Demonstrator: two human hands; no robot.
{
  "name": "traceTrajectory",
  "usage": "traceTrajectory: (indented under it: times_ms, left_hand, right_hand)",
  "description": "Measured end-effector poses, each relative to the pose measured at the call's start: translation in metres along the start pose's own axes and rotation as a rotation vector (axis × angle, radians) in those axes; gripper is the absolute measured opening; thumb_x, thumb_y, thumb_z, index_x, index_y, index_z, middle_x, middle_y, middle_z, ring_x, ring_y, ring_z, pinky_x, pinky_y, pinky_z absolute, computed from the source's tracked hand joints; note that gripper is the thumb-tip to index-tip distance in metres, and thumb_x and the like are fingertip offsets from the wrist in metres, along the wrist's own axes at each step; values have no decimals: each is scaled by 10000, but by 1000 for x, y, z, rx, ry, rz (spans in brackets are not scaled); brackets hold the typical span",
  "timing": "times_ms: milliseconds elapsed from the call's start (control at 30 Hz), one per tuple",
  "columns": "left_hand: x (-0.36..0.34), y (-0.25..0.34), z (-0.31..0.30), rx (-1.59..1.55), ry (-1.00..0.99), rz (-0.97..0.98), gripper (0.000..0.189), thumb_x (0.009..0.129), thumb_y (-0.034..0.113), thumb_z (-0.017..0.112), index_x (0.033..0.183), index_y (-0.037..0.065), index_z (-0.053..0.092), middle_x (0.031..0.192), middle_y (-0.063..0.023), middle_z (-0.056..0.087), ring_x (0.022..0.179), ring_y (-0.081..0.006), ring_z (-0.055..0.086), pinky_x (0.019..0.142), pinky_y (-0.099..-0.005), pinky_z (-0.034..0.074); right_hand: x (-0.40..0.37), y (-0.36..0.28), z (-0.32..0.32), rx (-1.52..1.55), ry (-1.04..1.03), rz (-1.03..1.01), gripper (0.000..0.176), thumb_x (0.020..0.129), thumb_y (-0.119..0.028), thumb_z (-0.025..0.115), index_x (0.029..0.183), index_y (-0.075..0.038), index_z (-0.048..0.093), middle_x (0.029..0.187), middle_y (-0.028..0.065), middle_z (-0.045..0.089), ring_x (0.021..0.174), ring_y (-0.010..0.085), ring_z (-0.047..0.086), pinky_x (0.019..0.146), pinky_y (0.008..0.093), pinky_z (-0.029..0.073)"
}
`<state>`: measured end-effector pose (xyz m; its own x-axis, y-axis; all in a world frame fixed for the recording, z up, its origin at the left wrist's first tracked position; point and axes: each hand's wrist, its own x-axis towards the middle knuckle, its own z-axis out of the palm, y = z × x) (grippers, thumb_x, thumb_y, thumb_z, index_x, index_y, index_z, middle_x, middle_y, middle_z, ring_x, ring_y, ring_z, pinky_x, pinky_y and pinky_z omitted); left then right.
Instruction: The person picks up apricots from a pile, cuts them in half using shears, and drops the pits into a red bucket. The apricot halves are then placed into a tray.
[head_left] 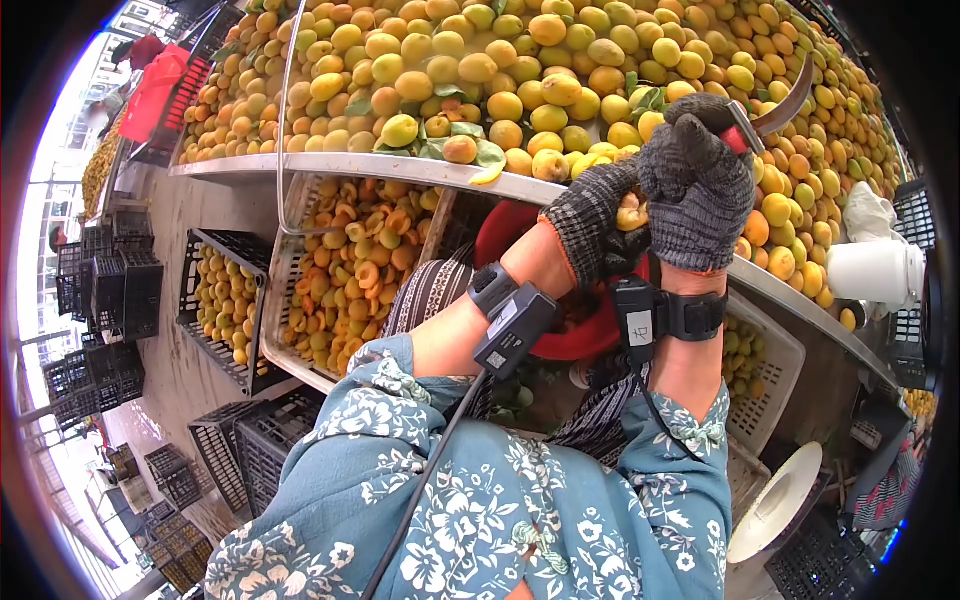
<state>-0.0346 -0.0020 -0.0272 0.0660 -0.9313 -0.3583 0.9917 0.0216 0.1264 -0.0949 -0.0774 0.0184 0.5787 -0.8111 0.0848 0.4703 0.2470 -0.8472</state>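
Note:
Both hands wear dark knitted gloves and meet above the metal edge of a table heaped with yellow-orange fruit (550, 90). My left hand (600, 222) is closed around a piece of fruit (632, 213), which shows pale, cut-looking flesh between the hands. In my right hand (697, 185) is a curved knife (785, 103) with a red handle, its blade pointing up and to the right, away from the fruit. Below my hands is a red tub (575, 335), its inside mostly hidden by my forearms.
A white crate (275, 325) of halved fruit stands left of my lap, beside a black crate (185, 290) of whole fruit. A white container (875, 273) sits at the table's right edge. Lower right is a pale round lid-like object (775, 503). Stacked black crates line the left.

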Motion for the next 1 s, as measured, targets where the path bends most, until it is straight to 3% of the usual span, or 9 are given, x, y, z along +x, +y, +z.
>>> traceTrajectory:
  times_ms: [100, 233, 300, 367, 433, 500, 533, 700, 1000]
  left_hand:
    - [-13, -2, 25, 189, 203, 40, 268, 900, 208, 477, 636, 167, 465, 476, 47, 420, 322, -103, 402, 288, -225, 293]
    - [5, -1, 5, 145, 267, -18, 237, 895, 225, 510, 666, 163, 488, 479, 47, 420, 323, -110, 390, 298, -234, 284]
    - [3, -5, 6, 276, 148, 300, 156, 870, 259, 601, 898, 107, 582, 712, 14, 583, 544, -87, 539, 452, -209, 444]
    - [-5, 1, 7, 301, 134, 204, 211, 864, 295, 608, 928, 95, 581, 757, 6, 596, 564, -84, 546, 465, -211, 450]
    - [-14, 7, 10, 323, 122, 105, 269, 858, 331, 614, 957, 84, 580, 802, -1, 609, 584, -82, 554, 479, -213, 456]
    - [-19, 9, 14, 646, -138, 201, 175, 854, 246, 616, 879, 80, 568, 740, -7, 556, 567, -84, 516, 484, -226, 424]
    - [-20, 8, 5, 1177, -221, 537, 315, 781, 164, 693, 1031, 30, 557, 880, -44, 586, 707, -101, 566, 590, -233, 471]
    - [-17, 6, 9, 1106, -18, 352, 476, 695, 115, 734, 1112, 4, 534, 990, -82, 599, 901, -132, 557, 762, -255, 472]
    - [5, -2, -16, 1602, -110, 819, 653, 523, 87, 792, 1115, 1, 528, 1040, -166, 587, 962, -304, 569, 886, -353, 440]
  right_hand:
    - [2, 1, -4, 68, -46, -32, 158, 783, -123, 690, 898, -30, 637, 652, -8, 568, 523, 67, 515, 447, 181, 388]
    - [10, 11, -12, 94, -94, -38, 159, 796, -148, 678, 893, -31, 632, 633, -6, 551, 492, 79, 491, 435, 200, 383]
    - [14, 16, -17, 83, -47, -106, 152, 807, -154, 667, 888, -32, 625, 607, -9, 528, 461, 85, 462, 421, 210, 373]
    - [15, 15, -23, 400, -154, 79, 195, 861, -182, 623, 944, -9, 588, 553, -46, 359, 468, 83, 327, 461, 242, 312]
    - [16, 11, -24, 349, -117, 50, 210, 866, -207, 620, 938, -13, 583, 550, -50, 336, 462, 84, 301, 478, 253, 310]
    - [19, 4, -27, 380, -45, 17, 214, 870, -231, 617, 923, -25, 584, 551, -53, 331, 463, 81, 290, 476, 257, 291]
    - [20, -1, -28, 406, -29, 50, 201, 870, -232, 616, 896, -35, 587, 547, -55, 324, 460, 81, 275, 477, 251, 279]
    - [15, 0, -27, 330, -45, 56, 179, 867, -219, 623, 894, -45, 591, 544, -53, 335, 451, 81, 281, 469, 251, 279]
    - [2, -4, -14, -216, 47, -90, 131, 870, -181, 608, 873, -53, 580, 546, -54, 396, 430, 69, 347, 423, 221, 309]
